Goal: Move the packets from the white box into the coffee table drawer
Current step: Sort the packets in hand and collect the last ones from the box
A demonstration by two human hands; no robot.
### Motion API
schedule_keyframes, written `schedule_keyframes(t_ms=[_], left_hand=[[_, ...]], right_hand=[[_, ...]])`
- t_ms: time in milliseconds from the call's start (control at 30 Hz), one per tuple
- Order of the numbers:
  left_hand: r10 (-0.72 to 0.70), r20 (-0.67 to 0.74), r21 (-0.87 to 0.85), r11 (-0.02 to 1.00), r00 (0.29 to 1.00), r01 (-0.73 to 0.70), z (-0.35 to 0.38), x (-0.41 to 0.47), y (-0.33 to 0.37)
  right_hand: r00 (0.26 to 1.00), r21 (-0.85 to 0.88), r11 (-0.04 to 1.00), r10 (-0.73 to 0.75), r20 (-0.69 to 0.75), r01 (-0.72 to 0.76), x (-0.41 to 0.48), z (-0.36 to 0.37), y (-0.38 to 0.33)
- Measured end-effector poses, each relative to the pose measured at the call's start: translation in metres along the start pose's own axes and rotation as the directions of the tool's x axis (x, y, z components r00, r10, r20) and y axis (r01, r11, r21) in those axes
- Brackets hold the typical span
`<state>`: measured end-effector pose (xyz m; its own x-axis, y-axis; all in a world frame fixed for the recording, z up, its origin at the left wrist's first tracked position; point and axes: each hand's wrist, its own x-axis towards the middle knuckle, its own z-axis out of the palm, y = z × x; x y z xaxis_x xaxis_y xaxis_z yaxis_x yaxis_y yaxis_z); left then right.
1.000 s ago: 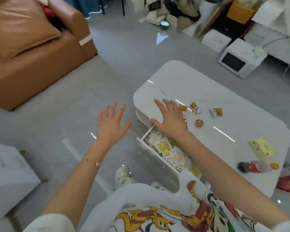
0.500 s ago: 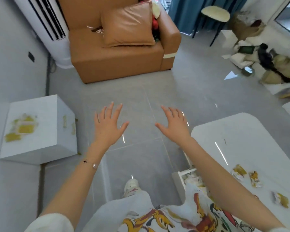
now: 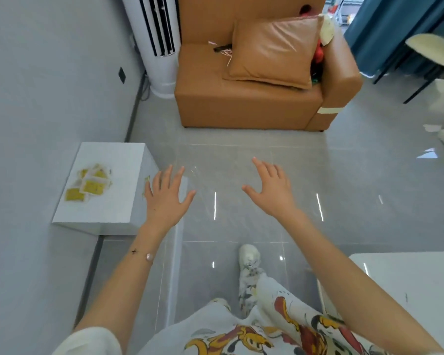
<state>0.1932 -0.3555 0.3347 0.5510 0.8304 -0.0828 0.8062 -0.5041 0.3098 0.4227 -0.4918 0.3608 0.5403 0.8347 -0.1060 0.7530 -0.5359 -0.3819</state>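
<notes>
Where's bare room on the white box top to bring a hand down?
On the white box, bare top lies along the far edge, the near edge and the right strip beside the packets. The packets crowd the left-middle, some overlapping. The left hand hovers open by the box's right side; the right hand is open over bare floor.
</notes>
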Motion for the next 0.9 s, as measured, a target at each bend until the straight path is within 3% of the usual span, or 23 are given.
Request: schedule_keyframes(t_ms=[233,400,633,900], left_hand=[[-0.175,0.002,0.019,0.984,0.984,0.175,0.006,0.067,-0.015],[-0.355,-0.049,-0.030,0.935,0.934,0.354,0.000,0.104,-0.023],[-0.603,-0.084,-0.155,0.794,0.793,0.587,0.010,0.123,-0.048],[-0.689,-0.043,-0.145,0.720,0.723,0.678,0.026,0.138,-0.113]], right_hand=[[0.985,-0.016,0.992,-0.126,0.121,0.129,0.109,0.009,-0.008],[0.940,-0.018,0.959,-0.273,0.206,0.283,0.194,0.004,-0.037],[0.833,-0.070,0.861,-0.463,0.302,0.504,0.287,0.014,-0.087],[0.695,0.021,0.762,-0.600,0.397,0.647,0.349,0.073,-0.182]])
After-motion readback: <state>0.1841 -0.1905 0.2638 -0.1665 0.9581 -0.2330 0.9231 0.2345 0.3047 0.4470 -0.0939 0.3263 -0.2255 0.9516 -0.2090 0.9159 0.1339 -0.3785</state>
